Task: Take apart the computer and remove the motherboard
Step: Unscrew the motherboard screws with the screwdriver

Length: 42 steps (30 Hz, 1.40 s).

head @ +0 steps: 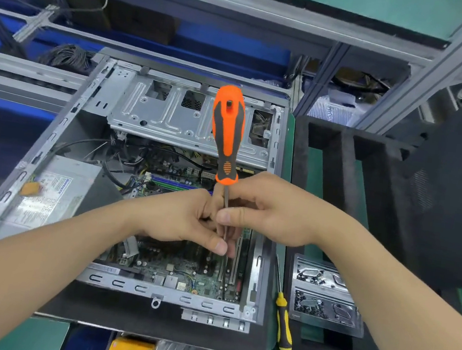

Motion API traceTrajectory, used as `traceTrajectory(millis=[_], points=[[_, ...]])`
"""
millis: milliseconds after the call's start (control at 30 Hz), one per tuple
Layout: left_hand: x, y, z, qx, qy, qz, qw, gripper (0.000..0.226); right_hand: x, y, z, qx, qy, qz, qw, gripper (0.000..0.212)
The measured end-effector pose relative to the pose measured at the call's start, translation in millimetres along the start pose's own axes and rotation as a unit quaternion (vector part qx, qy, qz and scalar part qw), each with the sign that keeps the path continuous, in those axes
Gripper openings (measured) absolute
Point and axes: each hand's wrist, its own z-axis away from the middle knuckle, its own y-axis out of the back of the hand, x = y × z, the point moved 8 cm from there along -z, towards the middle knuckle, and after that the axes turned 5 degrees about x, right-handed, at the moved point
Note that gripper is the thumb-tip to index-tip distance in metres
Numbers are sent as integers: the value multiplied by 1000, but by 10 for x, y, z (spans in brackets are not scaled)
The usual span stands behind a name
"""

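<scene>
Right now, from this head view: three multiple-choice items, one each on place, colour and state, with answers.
1. Where does the yellow screwdriver lie?
A) right of the computer case, outside it
B) inside it
C) in a hand

2. What colour is the handle of the held screwdriver?
A) blue
B) orange and black
C) green

3. How do the hands hold it?
A) one grips the handle
B) both pinch the shaft
C) neither touches it

Answers: 1A, it lies beside the case's right wall. 2B, the handle shows orange and black above the hands. 3B, the left hand and right hand close on the metal shaft.
</scene>
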Motion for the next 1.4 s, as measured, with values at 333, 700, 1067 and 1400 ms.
traceTrajectory(millis=[333, 700, 1067, 1400], points=[[-192, 142, -6, -11, 36, -33, 999, 35, 76, -19, -58, 51, 23, -18, 998, 12], [-150, 95, -25, -11, 21, -22, 999, 21, 50, -38, -52, 35, 31, -32, 998, 16], [-128, 17, -19, -33, 25, 20, 999, 20, 75, -92, -41, -7, 38, -34, 999, 13], [50, -206, 69, -106, -14, 23, 994, 10, -212, -154, 51, -156, 51, -18, 986, 11]])
